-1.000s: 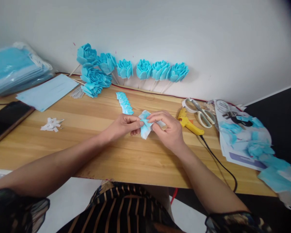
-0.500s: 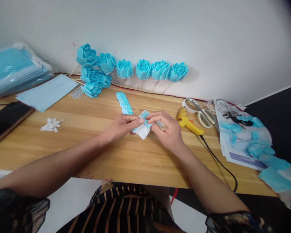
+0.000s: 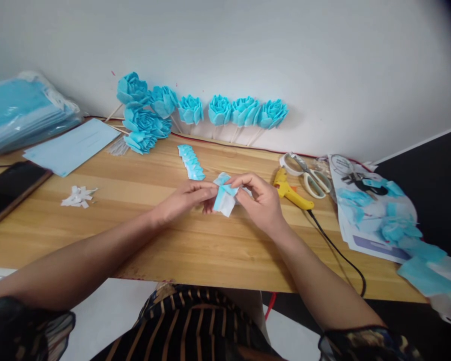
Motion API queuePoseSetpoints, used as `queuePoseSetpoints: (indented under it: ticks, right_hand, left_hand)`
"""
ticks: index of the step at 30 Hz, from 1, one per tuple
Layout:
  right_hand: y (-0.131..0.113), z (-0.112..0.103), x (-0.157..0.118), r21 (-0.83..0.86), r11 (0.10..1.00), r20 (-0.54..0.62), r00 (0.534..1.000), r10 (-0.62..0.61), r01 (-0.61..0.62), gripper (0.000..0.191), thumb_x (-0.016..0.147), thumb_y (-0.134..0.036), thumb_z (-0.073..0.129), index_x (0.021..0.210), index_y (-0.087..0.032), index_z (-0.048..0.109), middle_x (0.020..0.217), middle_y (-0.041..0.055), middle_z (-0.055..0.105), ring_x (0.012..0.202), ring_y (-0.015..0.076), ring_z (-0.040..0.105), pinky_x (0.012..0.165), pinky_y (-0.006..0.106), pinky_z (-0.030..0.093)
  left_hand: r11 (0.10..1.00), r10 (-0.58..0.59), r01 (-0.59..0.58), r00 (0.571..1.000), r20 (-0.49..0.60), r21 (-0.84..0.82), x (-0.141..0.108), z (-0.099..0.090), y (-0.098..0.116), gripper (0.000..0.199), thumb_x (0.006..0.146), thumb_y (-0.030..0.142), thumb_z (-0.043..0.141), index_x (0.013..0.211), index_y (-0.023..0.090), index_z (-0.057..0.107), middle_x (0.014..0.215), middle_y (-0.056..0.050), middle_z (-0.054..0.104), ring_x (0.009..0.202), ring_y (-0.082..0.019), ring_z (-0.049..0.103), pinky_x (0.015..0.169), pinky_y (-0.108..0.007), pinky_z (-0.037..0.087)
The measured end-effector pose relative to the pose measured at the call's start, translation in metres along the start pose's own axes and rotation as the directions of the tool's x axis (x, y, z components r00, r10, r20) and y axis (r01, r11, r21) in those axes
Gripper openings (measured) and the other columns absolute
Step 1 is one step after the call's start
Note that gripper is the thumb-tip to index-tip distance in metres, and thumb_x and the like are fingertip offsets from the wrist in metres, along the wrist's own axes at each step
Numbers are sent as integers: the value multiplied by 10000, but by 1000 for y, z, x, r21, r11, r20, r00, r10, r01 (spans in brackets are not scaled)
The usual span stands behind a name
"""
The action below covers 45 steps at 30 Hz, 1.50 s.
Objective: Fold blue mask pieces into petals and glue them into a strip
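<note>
The wooden bench (image 3: 165,255) is holding a yellow glue gun (image 3: 293,195), white scissors (image 3: 316,181), a black phone (image 3: 13,193) and white scraps (image 3: 78,196).

At the far left of the table (image 3: 146,255) I have the packet (image 3: 18,118), with the flat sheet (image 3: 73,148) to its right and the phone (image 3: 13,193) before both. Right of the phone lie the scraps (image 3: 78,196). Along the wall (image 3: 225,45) behind stand the flowers (image 3: 220,110); before them is the petal strip (image 3: 191,163), and nearer me, the cloth piece (image 3: 226,200) between my hands. Rightward come the glue gun (image 3: 292,194), scissors (image 3: 316,181) just beyond it, then printed sheets (image 3: 355,228) under cloth cuttings (image 3: 400,228).
</note>
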State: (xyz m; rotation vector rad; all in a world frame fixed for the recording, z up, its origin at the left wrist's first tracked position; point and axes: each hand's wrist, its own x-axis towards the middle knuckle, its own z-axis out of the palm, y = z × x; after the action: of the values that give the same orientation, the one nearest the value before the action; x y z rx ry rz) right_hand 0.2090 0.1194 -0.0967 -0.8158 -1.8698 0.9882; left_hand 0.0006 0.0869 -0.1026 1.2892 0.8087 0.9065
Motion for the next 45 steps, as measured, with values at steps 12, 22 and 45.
queuePoseSetpoints:
  ticks: [12,22,45]
  right_hand:
    - [0,0,-1,-8,999,-8,999,41,-41,111,906,-236,607,1010,-243,645,983,26,722,849,162,673,759,316,533]
    - [-5,3,1,54,995,-14,997,82,-81,356,882,-261,652,1228,-279,566,890,-10,696,776,149,649,694,300,516]
    - [-8,-2,-2,-315,918,-8,967,-256,240,468,915,-233,597,1369,-309,518,1204,51,696,1076,232,670,942,446,550]
  left_hand:
    - [998,3,-2,1000,-29,57,-2,2,4,372,921,447,577,713,148,646,691,-17,610,649,-118,525,653,-248,429]
    - [984,-28,34,999,-35,175,1,1,5,377,899,471,599,709,147,632,653,-5,592,623,-115,543,615,-240,431]
    - [992,119,-107,963,-241,61,10,1,-5,301,770,382,774,710,153,589,642,25,576,561,-84,504,530,-219,399]
